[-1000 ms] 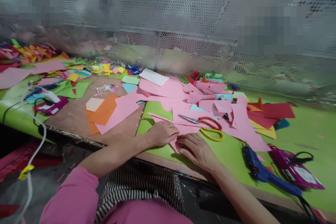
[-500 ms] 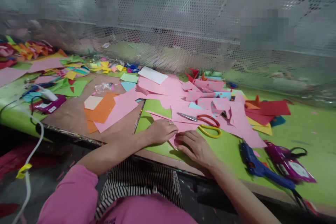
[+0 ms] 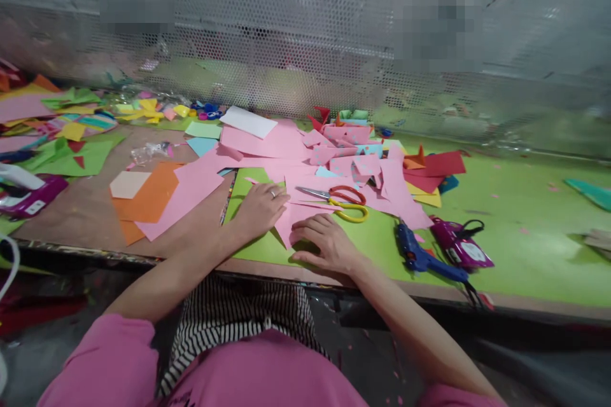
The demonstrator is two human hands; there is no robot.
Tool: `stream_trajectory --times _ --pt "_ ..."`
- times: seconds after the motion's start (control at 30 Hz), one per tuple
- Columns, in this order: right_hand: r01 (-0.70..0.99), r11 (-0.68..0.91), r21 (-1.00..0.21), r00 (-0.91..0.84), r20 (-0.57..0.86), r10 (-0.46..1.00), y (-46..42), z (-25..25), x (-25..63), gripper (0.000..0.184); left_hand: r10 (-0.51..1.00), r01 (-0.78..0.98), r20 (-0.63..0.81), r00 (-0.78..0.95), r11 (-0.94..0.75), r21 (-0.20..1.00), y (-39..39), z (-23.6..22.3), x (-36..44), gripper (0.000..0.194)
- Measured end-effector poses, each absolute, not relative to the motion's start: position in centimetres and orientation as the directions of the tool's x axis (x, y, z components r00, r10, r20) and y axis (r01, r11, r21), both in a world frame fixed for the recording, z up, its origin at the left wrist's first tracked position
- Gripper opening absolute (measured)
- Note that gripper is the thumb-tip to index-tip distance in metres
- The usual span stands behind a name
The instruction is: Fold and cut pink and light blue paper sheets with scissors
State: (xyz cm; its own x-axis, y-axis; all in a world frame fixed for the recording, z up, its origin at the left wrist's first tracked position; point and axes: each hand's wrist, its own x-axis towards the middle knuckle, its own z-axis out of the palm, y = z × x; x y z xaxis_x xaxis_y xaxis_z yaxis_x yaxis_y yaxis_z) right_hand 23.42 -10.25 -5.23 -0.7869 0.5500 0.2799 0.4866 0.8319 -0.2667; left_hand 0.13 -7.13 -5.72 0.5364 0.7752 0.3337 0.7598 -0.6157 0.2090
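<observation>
A long worktable (image 3: 525,229) covered in bright green sheeting is backed by a grey perforated metal screen (image 3: 305,32). Brown board (image 3: 86,216) is laid over its left part.

Whole view now turned to the right and a little downward, so all things on the green table surface (image 3: 515,216) sit more to the left in the picture than one second ago. Left hand (image 3: 260,208) and right hand (image 3: 324,245) both slightly nearer to the table edge, fingers now pressing lower on the folded pink paper sheet (image 3: 298,213). Fingertips a little more apart than before.
</observation>
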Motion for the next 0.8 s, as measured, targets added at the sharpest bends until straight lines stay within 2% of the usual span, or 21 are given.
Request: stream_trajectory --times 0.27,0.8 --pt "0.518 0.812 -0.269 -0.769 0.269 0.58 -10.3 -5.7 23.3 0.041 0.827 0.833 0.264 0.496 -0.539 0.126 -6.4 -6.3 -0.8 0.029" --pt "0.506 0.818 -0.275 -0.782 0.255 0.569 -10.5 -6.3 22.7 0.047 0.816 0.831 0.255 0.52 -0.551 0.069 -6.4 -6.8 -1.3 0.036"
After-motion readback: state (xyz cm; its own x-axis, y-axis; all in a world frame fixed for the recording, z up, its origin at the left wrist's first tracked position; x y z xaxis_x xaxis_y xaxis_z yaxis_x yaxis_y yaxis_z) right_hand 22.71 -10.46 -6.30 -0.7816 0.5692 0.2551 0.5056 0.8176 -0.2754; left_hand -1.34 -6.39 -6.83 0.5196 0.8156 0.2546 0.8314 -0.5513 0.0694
